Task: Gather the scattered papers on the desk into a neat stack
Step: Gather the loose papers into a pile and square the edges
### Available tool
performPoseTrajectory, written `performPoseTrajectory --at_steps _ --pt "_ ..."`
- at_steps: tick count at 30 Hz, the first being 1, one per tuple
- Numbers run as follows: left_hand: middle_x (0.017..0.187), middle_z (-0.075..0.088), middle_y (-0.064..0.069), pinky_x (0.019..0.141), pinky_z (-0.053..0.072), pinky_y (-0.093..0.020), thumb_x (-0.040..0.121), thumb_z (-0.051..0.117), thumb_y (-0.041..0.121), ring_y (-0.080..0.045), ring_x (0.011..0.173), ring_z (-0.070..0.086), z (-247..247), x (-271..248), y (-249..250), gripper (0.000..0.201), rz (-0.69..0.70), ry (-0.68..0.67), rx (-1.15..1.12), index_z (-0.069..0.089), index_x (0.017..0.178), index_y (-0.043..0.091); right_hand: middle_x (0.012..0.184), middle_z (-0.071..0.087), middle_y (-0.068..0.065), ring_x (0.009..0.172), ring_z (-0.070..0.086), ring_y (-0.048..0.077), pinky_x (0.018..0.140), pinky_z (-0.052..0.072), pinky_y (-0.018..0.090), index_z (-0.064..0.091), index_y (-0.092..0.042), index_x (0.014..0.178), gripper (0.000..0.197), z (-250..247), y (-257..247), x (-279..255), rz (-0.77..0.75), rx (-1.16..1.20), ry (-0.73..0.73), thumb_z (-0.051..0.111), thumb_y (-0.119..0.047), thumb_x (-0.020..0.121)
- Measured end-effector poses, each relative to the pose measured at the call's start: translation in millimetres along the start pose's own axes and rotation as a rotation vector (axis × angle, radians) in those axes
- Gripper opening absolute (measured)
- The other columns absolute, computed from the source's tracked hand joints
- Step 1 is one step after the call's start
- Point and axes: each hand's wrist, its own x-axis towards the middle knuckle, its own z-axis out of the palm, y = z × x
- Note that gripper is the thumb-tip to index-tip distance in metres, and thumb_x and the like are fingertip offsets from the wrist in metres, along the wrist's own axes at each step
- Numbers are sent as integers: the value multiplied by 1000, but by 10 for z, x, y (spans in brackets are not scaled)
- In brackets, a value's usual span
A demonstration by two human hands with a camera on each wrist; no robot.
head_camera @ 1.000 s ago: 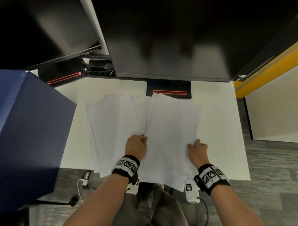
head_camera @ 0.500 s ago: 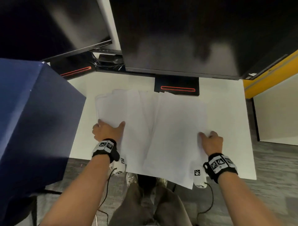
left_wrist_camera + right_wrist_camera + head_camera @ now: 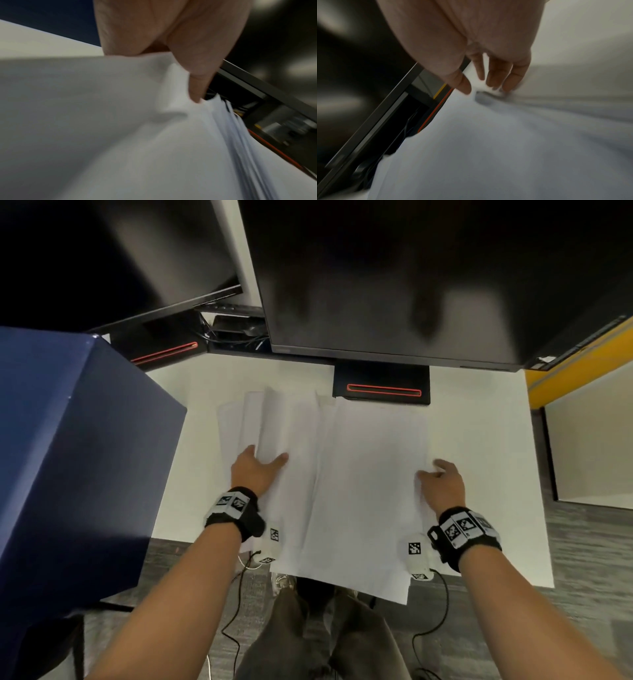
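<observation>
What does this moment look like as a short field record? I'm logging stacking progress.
papers: loose white paper sheets fanned and overlapping on the white desk top, near edges overhanging
left hand: grips the left sheets' edge, thumb on top, bending them up
right hand: fingers at the spread's right edge
stack state: not yet squared
behind: black monitor

No readable text anywhere; the wristbands [image 3: 466, 528] carry only black-and-white square marker patterns.
</observation>
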Motion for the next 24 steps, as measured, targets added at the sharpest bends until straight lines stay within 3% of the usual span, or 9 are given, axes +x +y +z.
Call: performPoseTrajectory --at_steps 1,3,5,8,12,14,17,21,24 --pt "117 69 -4 88 53 -33 69 84 55 -26 103 67 -97 21 -50 78 -34 -26 -62 60 127 9 130 59 14 109 60 28 88 42 27 45 -10 141 59 -51 64 1 31 22 32 65 -26 88" --pt "112 70 -4 84 51 -30 63 93 41 -23 98 67 -234 25 -126 74 -72 -86 -101 64 123 9 129 59 12 114 59 29 92 42 29 44 -10 143 67 -96 136 -41 48 17 32 68 -37 86" --pt "109 70 -6 80 50 -28 62 95 28 -22 94 66 -254 11 -134 68 -64 -95 -80 65 119 7 122 64 12 108 62 28 92 46 32 46 -9 140 69 -37 153 -66 9 -16 -26 70 -42 84" --pt "102 69 -5 77 50 -27 65 94 24 -21 90 65 -83 -81 14 59 -13 -95 -94 67 114 7 113 67 9 93 62 23 82 46 29 55 -5 129 50 146 34 -110 -80 -50 -84 71 -24 86" --pt "89 67 1 63 46 -24 72 87 31 -23 84 65 174 -179 165 35 79 -159 8 64 95 16 101 61 4 90 58 22 78 43 27 55 -9 106 21 361 -126 -211 -121 -114 -147 64 -12 88" --pt "93 70 -2 69 48 -25 74 87 30 -23 86 65 132 -160 150 35 91 -131 18 64 95 14 100 59 6 94 59 27 77 43 29 51 -9 102 17 365 -119 -214 -122 -159 -116 61 -11 88" --pt "110 72 -14 77 50 -27 79 84 27 -21 87 63 -169 -120 108 41 41 -37 27 67 108 5 117 61 16 110 59 34 83 43 31 52 -1 117 32 231 -41 -214 -70 -214 -80 60 -13 89" --pt "109 74 -15 82 56 -36 81 81 29 -29 95 70 -800 -215 216 44 119 146 64 69 112 1 134 51 20 122 50 36 92 42 35 42 -1 135 60 138 0 -258 -8 -271 -55 67 -26 87" --pt "97 73 -5 72 52 -31 79 84 29 -21 83 69 -1085 -380 392 37 179 122 -4 70 108 11 144 35 18 134 32 36 109 32 48 30 -10 149 91 211 -199 -392 -210 -344 95 72 -51 78"
